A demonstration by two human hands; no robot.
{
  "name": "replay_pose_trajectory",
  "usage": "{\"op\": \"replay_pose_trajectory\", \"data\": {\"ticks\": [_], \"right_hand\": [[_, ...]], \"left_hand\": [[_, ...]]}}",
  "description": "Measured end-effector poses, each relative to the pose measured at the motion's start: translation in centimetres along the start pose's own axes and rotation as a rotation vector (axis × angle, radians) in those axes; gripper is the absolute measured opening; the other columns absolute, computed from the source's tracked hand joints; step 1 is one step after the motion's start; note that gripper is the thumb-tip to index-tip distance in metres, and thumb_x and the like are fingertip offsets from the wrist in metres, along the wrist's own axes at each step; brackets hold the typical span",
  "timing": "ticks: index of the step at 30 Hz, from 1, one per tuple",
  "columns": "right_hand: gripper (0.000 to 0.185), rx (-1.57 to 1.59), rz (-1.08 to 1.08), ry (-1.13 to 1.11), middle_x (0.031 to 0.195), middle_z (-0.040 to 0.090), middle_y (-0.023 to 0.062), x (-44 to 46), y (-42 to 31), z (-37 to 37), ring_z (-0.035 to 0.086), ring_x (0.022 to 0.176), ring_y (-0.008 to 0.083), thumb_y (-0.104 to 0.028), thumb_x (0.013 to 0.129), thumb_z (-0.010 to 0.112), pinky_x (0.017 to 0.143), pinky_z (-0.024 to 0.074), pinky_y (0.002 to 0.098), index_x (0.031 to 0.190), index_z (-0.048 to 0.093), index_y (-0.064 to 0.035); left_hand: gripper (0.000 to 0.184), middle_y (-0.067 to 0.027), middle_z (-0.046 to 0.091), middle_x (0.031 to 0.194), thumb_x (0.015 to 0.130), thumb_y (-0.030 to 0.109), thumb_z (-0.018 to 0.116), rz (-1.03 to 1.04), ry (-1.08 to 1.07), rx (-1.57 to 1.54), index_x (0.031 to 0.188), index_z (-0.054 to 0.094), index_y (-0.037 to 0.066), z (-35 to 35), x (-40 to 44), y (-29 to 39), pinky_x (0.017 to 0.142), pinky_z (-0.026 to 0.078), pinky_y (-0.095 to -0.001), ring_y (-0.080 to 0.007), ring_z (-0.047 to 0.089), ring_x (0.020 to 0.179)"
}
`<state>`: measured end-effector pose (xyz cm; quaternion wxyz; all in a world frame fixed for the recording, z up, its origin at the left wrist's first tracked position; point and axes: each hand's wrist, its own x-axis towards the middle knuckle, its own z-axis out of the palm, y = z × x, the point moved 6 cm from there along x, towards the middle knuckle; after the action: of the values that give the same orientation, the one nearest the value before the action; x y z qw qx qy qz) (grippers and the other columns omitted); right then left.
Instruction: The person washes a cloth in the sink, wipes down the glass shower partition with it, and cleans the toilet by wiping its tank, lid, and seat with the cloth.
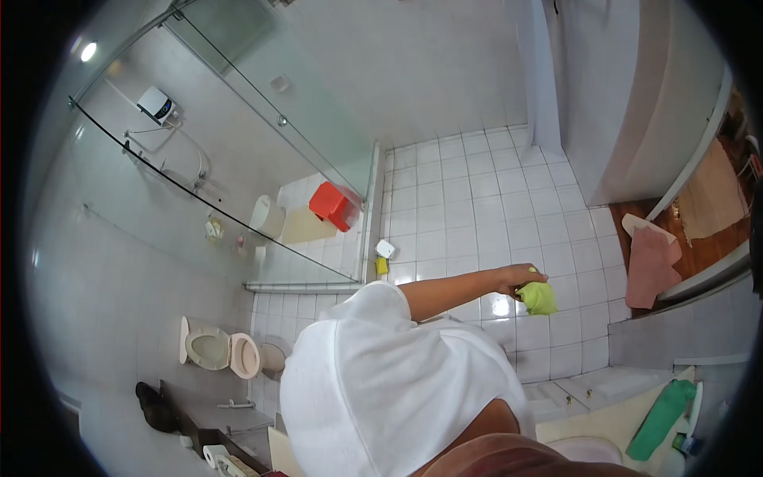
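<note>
My left hand (520,280) reaches out over the tiled floor at the end of my outstretched bare arm. Its fingers are closed on a bunched yellow-green cloth (538,297), which hangs below the knuckles. The white sleeve and shoulder of my shirt (397,381) fill the lower middle of the picture and hide what lies beneath. My right hand does not show. Under the cloth, white floor tiles (493,215) catch a bright reflection.
A glass shower enclosure (238,159) with a red stool (332,205) stands left. By its sill lie a small white object (385,249) and a yellow sponge-like piece (381,265). The toilet (208,347) is lower left; a pink mat (653,262) marks the doorway; a green towel (661,420) lies on the counter.
</note>
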<state>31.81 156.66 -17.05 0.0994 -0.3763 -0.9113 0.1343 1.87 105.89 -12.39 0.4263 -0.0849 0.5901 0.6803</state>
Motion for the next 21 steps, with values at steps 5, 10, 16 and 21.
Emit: {"op": "replay_pose_trajectory", "data": {"ticks": [5,10,16,21], "right_hand": [[0.033,-0.017,0.031,-0.001,0.110,0.054,0.0163,0.2,2.9,-1.8,0.055,0.096,0.0299,-0.023,0.080,0.060,0.081,0.0426,0.0386,0.106,0.057,-0.0029],[0.035,-0.054,0.084,0.018,0.115,0.052,0.0168,0.1,6.0,-4.6,0.054,0.100,0.0296,-0.020,0.081,0.058,0.085,0.0415,0.0379,0.111,0.055,-0.0023],[0.037,-0.091,0.190,0.123,0.121,0.050,0.0174,-0.6,9.1,-10.6,0.053,0.105,0.0293,-0.017,0.083,0.057,0.089,0.0403,0.0371,0.117,0.053,-0.0014],[0.040,0.137,0.191,0.342,0.126,0.048,0.0179,-0.3,5.4,-18.5,0.051,0.109,0.0290,-0.014,0.084,0.055,0.093,0.0393,0.0365,0.121,0.051,-0.0007]], "left_hand": [[0.037,-0.0060,0.058,0.095,0.086,0.042,0.058,-0.009,-0.106,-0.061,0.102,0.055,0.009,3.4,2.0,-0.5,0.067,0.052,-0.0345,-0.0173,0.058,0.083],[0.034,-0.0050,0.059,0.086,0.086,0.042,0.058,-0.018,-0.080,-0.068,0.096,0.058,0.009,5.6,3.1,-0.9,0.063,0.051,-0.0324,-0.0167,0.059,0.076],[0.034,-0.0050,0.059,0.085,0.086,0.039,0.060,-0.016,-0.075,-0.134,0.098,0.057,0.008,6.7,4.2,-0.3,0.061,0.051,-0.0311,-0.0165,0.058,0.073],[0.036,-0.0057,0.055,0.100,0.081,0.023,0.066,0.002,-0.051,-0.231,0.111,0.052,0.008,5.5,4.1,0.4,0.071,0.048,-0.0282,-0.0148,0.055,0.090]]}}
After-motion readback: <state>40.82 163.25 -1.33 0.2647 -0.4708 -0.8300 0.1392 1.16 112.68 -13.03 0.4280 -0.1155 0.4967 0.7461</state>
